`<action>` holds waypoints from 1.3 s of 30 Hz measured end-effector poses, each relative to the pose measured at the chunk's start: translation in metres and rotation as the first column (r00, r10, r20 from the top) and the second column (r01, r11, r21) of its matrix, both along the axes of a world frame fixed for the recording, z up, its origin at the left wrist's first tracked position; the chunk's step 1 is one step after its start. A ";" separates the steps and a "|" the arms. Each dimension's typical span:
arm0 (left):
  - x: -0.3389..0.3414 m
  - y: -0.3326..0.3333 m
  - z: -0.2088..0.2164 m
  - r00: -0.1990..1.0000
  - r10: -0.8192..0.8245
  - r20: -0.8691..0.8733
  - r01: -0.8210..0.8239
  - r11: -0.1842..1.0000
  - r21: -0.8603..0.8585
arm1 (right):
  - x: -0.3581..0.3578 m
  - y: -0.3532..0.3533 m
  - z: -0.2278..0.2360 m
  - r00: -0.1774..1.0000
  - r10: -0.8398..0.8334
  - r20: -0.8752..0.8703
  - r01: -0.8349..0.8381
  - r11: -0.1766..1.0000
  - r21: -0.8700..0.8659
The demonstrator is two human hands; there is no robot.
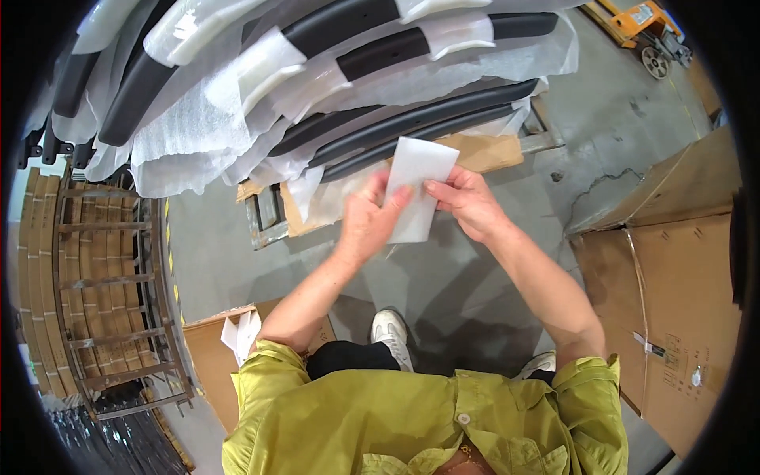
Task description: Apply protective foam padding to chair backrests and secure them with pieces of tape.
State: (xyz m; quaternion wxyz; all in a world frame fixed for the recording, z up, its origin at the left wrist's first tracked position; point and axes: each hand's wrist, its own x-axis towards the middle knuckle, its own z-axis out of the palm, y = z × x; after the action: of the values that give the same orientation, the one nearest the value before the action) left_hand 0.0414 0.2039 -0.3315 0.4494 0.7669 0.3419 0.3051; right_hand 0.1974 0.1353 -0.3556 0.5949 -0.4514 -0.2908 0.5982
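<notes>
A white foam sheet (419, 182), narrow and rectangular, is held upright in front of me between both hands. My left hand (369, 214) grips its left side, thumb lying across the face. At the sheet's right edge, my right hand (467, 199) pinches it between thumb and fingers. Just beyond are long curved black bars (427, 119), stacked on a low rack. White foam wrapping (198, 134) covers parts of several bars and hangs down at the left.
An open cardboard box (214, 348) with white pieces stands by my left elbow. Big cartons (681, 317) rise on the right. Far left, a metal rack (103, 285) holds flat cardboard. An orange pallet truck (633, 24) is at the far right. Grey floor (475, 293) lies below my hands.
</notes>
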 end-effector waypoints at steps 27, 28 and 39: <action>0.004 0.142 0.021 0.852 0.366 -0.373 0.080 0.614 0.785 | -0.043 0.115 -0.024 0.956 -0.091 -0.279 0.088 0.996 -0.021; 0.004 0.133 0.023 0.856 0.363 -0.368 0.080 0.611 0.787 | -0.047 0.101 -0.030 0.939 -0.051 -0.340 0.058 0.998 0.012; 0.000 0.108 0.018 0.920 0.390 -0.044 -0.236 0.639 0.732 | -0.058 0.120 -0.017 0.967 -0.106 -0.232 0.095 0.994 -0.058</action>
State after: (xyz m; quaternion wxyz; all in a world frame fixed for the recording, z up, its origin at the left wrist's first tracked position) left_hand 0.0418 0.3118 -0.3134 0.0203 0.8350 0.3675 0.4090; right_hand 0.1397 0.2551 -0.3729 0.6439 -0.4054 -0.1810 0.6231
